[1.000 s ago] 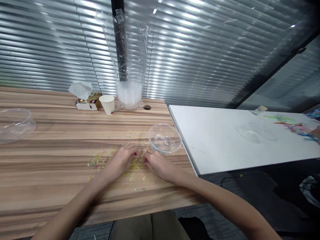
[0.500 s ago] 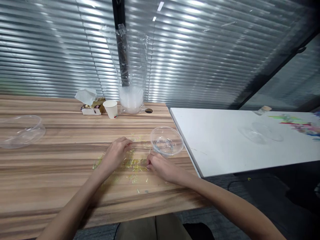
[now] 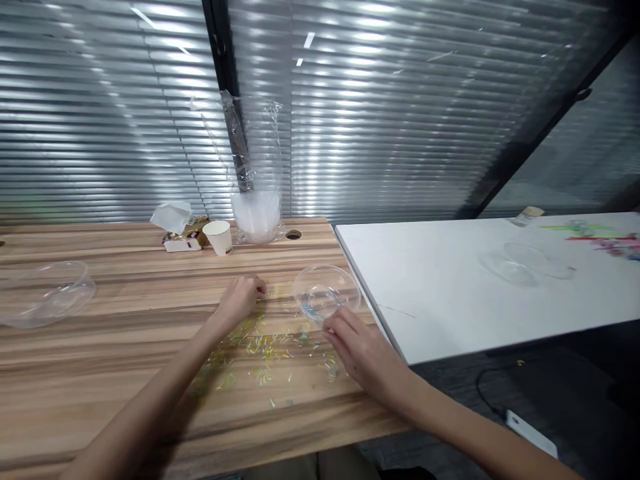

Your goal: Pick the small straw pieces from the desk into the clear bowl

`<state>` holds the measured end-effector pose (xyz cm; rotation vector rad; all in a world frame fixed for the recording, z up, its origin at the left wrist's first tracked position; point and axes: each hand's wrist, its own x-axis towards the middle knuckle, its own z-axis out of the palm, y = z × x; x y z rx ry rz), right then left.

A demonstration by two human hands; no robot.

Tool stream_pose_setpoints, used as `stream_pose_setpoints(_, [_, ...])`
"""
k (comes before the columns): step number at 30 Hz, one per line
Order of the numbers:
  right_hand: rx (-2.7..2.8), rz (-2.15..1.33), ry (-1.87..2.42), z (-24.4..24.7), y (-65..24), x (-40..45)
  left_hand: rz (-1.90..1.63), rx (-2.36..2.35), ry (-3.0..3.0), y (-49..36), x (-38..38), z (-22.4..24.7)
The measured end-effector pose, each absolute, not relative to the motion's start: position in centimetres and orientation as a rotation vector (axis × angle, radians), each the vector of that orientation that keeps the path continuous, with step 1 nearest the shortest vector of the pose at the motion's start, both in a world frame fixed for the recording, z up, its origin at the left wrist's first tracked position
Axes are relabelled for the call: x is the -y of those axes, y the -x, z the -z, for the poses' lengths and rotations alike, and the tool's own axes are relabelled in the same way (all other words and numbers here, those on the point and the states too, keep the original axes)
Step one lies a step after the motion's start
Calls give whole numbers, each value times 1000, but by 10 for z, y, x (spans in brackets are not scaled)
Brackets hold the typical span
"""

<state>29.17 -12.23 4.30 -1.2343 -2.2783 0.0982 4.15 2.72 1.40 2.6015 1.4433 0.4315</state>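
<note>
Many small yellow-green and bluish slivers (image 3: 267, 347) lie scattered over the wooden table (image 3: 125, 373). My left hand (image 3: 243, 295) rests low over the far side of the scatter, its fingers curled together; what they hold, if anything, is hidden. A clear round plastic bowl (image 3: 313, 275) stands at the table's right side with some bluish slivers in its bottom. My right hand (image 3: 357, 343) is at the bowl's near rim, fingertips pinched together. Whatever is in that pinch is too small to make out.
A second clear bowl (image 3: 65, 293) is at the far left. Along the back stand a tissue box (image 3: 185, 240), a paper cup (image 3: 220, 239) and bagged stacked plastic bowls (image 3: 257, 217). The white table (image 3: 440, 300) at right holds clear lids, a corked jar (image 3: 527, 215) and coloured strips.
My right hand has moved from the scattered slivers rightward to the bowl's near rim. My left hand stays near the same spot. The view has tilted up slightly.
</note>
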Motion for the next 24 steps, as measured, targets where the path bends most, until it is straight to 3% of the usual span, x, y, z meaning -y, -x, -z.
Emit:
stream_pose_setpoints(9, [2076,-2,1427,-48,-332,99,-447,-1510,-2608,-46,-25,-21])
stream_pose_setpoints(15, [2066,12,1427,-45,-333,86,-764,-1457,-2499,-60,-9,-47])
stream_pose_setpoints(19, [2085,36,1398,-41,-331,86,-1015,-1267,-2499,-90,4,-67])
stream_pose_setpoints(24, [2049,162,1154,-33,-322,111,-986,-949,-2654,-117,15,-69])
